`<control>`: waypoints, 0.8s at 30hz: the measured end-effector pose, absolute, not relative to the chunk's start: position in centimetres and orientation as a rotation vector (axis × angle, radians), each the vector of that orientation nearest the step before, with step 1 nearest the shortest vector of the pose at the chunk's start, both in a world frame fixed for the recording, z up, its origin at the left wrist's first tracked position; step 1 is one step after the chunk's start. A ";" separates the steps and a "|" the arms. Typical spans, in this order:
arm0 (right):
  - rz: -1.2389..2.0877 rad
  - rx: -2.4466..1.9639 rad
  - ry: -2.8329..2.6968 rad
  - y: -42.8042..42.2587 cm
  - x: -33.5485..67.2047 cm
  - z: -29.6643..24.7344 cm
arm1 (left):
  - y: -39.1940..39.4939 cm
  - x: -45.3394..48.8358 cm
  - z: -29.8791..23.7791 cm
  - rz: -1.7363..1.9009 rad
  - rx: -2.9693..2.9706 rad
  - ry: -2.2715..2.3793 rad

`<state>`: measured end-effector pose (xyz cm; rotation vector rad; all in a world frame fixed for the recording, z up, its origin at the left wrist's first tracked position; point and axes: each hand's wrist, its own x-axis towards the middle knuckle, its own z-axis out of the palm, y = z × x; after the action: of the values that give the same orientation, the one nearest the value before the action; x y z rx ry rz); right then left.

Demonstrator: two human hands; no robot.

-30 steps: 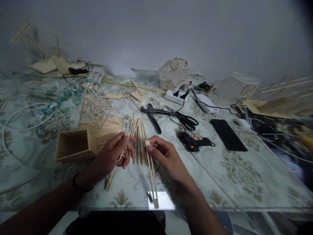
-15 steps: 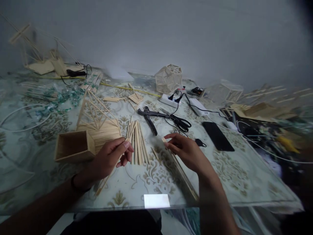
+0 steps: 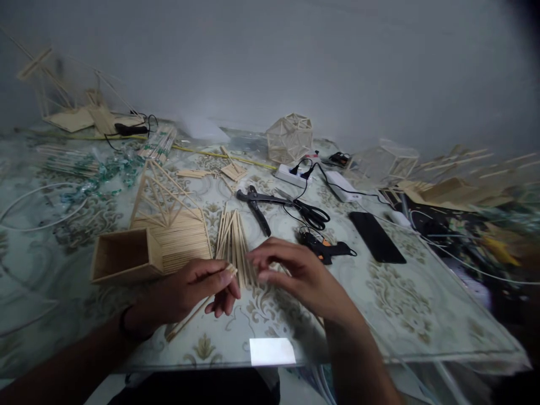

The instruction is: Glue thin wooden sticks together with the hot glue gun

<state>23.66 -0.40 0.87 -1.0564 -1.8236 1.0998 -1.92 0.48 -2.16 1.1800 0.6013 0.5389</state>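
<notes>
My left hand pinches a small pale wooden piece between thumb and forefinger, its other fingers curled below. Thin wooden sticks slant out beneath that hand; whether it holds them too I cannot tell. To its right, my right hand hovers with thumb and fingers apart and nothing visible between them. Just behind both hands lies a loose pile of wooden sticks. An open wooden box sits left of my left hand, beside a flat stick panel with a triangular stick frame.
Cutters with black handles, scissors, a glue gun and a black phone lie to the right. A power strip and a many-sided stick model stand behind. Plastic-wrapped stick bundles are at left.
My right hand has moved left toward my left hand, and the small block at its fingertips no longer shows there. A small piece now shows at my left fingertips. The glue gun is uncovered.
</notes>
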 end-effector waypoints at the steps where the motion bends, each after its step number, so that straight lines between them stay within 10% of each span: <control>1: 1.195 -0.956 -1.815 -0.4 22.7 1.0 | 0.5 -2.0 -2.0 0.513 1.175 0.589; 24: 1.147 -0.711 -1.648 -0.9 19.4 -1.4 | 0.3 -1.5 -0.9 0.374 1.121 0.557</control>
<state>19.40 -0.92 -1.41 -0.7111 -1.6475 1.1473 -1.53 0.26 -0.87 1.1211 0.5569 0.3736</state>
